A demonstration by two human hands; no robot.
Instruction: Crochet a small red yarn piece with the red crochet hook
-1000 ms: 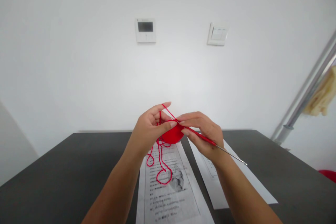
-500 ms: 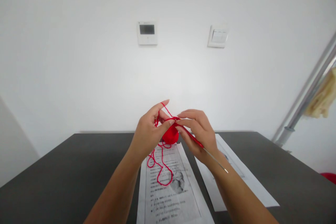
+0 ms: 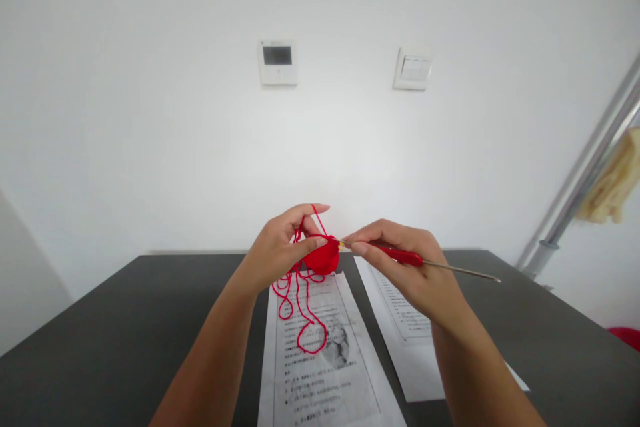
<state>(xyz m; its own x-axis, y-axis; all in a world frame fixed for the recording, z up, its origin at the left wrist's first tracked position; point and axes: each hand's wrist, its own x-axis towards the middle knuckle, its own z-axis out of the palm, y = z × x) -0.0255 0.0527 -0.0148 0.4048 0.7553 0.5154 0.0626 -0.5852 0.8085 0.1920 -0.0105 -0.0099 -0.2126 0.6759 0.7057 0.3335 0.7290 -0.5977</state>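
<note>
My left hand point(image 3: 287, 243) pinches a small piece of red crochet work between thumb and fingers, with red yarn point(image 3: 319, 219) running up over its raised index finger. Between the fingers of my right hand point(image 3: 405, 260) is a crochet hook point(image 3: 405, 256) with a red handle and metal at both ends. Its thin tip points left and meets the red work at my left fingertips. A ball of red yarn point(image 3: 323, 260) sits just behind and below, partly covered by my left thumb. Loose yarn loops point(image 3: 311, 340) trail down onto the paper.
Two printed sheets lie on the dark table point(image 3: 190, 293): one paper point(image 3: 325, 387) in the middle, another paper point(image 3: 415, 367) partly under my right forearm. A white wall with a panel point(image 3: 278, 73) and a switch point(image 3: 413, 73) rises behind. A metal pole point(image 3: 575, 200) leans at right.
My right hand has moved right and turned, swinging the hook from a steep slant to nearly level. My left hand has lowered slightly, still holding the red work.
</note>
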